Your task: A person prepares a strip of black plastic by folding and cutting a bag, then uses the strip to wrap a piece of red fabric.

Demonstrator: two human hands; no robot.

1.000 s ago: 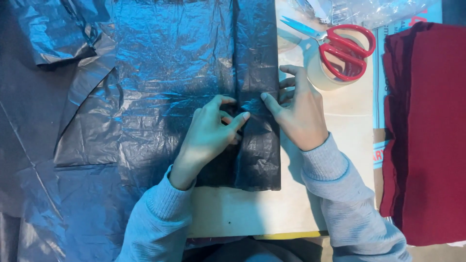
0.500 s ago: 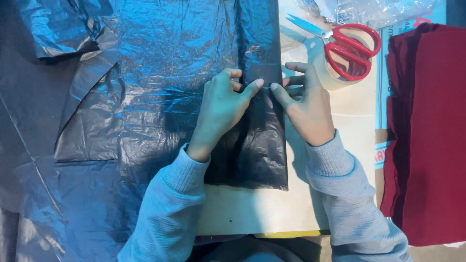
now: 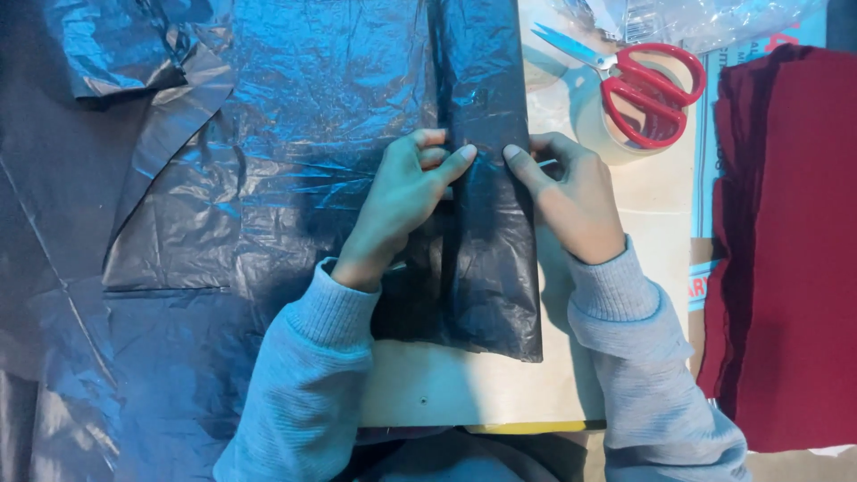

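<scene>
A large sheet of black plastic (image 3: 295, 134) lies spread over a pale board (image 3: 464, 384), with a folded strip along its right side. My left hand (image 3: 402, 201) presses flat on the plastic beside the fold, thumb stretched to the right. My right hand (image 3: 567, 192) rests at the right edge of the strip, thumb on the plastic and fingers curled on the board. Both thumbs pin the folded strip between them. Neither hand lifts anything.
Red-handled scissors (image 3: 647, 85) lie on a roll of tape (image 3: 616, 125) at the upper right. A stack of dark red cloth (image 3: 786, 250) fills the right side. Clear plastic wrap (image 3: 687, 18) sits at the top right. More black plastic (image 3: 54, 357) covers the left.
Both hands have slid away from me along the folded strip, pressing the crease further up the sheet. The view has shifted slightly.
</scene>
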